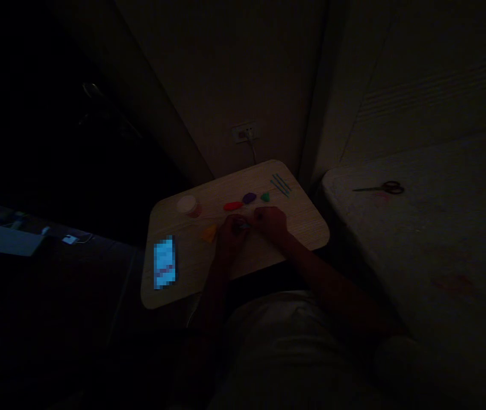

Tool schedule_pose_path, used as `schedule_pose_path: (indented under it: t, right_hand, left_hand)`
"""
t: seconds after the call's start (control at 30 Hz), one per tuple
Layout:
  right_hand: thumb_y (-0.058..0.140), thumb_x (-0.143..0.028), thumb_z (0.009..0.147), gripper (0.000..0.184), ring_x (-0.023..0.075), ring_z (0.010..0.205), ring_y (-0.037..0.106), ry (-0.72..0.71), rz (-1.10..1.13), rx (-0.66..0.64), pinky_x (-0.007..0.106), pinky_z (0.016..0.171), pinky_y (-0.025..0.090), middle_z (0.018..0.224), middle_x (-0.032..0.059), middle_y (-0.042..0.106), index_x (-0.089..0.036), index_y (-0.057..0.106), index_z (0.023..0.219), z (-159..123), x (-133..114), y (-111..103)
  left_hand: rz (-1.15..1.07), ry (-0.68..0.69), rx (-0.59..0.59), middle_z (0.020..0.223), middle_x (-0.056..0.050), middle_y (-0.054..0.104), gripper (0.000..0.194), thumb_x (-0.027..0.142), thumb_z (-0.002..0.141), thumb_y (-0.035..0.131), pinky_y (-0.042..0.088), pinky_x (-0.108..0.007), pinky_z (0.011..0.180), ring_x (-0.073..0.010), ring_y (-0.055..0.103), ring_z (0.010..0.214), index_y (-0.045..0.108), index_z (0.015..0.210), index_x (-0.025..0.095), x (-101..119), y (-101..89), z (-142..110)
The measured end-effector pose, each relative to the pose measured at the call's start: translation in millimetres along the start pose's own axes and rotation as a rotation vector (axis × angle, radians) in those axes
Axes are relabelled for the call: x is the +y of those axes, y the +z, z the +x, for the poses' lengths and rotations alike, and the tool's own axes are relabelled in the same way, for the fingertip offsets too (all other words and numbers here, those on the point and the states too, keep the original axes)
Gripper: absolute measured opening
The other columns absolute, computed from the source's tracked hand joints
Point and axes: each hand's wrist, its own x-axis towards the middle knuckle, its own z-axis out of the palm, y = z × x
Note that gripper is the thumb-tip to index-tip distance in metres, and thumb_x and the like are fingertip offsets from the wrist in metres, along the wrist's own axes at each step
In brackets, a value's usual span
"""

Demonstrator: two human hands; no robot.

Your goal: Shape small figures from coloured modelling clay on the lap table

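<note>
In very dim light, my left hand is curled over the near middle of a small wooden-topped table. A small pale bluish piece shows at its fingertips, too dark to name. Close beside it, my right hand is closed, its fingertips pointing at that piece; what they grip is hidden. Just beyond the hands lie a red lump, a purple lump and a green lump, which look like modelling clay. Left of my left hand is a yellow-orange piece.
A lidded tub stands at the table's back left, with a lit phone nearer me. Several thin teal sticks lie at the far right corner. Scissors rest on a pale surface to the right. A wall socket holds a plug.
</note>
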Motion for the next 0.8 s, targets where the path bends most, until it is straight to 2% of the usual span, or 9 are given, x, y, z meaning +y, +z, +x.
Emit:
schedule_pose_path:
  t: [0.2, 0.43, 0.8]
  right_hand:
    - [0.064, -0.056, 0.092, 0.039, 0.0189, 0.074, 0.066, -0.036, -0.003, 0.015, 0.029, 0.062, 0.031, 0.082, 0.0067, 0.078, -0.022, 0.079, 0.080, 0.7, 1.0, 2.8]
    - [0.065, -0.055, 0.092, 0.039, 0.0176, 0.073, 0.064, -0.009, 0.085, 0.038, 0.028, 0.062, 0.032, 0.080, 0.0056, 0.077, -0.021, 0.078, 0.079, 2.4, 5.8, 5.0]
    - [0.063, -0.056, 0.093, 0.040, 0.0178, 0.072, 0.063, -0.025, 0.020, -0.026, 0.028, 0.062, 0.032, 0.081, 0.0070, 0.076, -0.021, 0.079, 0.080, 2.2, 2.6, 1.6]
  left_hand:
    - [0.026, -0.039, 0.011, 0.107, -0.005, 0.074, 0.035, 0.021, 0.081, 0.079, 0.058, -0.036, 0.089, -0.0209, 0.072, 0.097, 0.063, 0.113, 0.024, -5.1, -1.1, 0.9]
    - [-0.009, -0.059, 0.024, 0.105, -0.004, 0.074, 0.036, 0.023, 0.079, 0.080, 0.058, -0.035, 0.086, -0.0212, 0.072, 0.094, 0.063, 0.110, 0.023, -0.8, -0.2, 2.1]
    - [0.007, -0.050, 0.036, 0.106, -0.004, 0.074, 0.037, 0.021, 0.078, 0.080, 0.058, -0.035, 0.088, -0.0212, 0.072, 0.096, 0.063, 0.111, 0.024, -5.3, 0.4, 0.3]
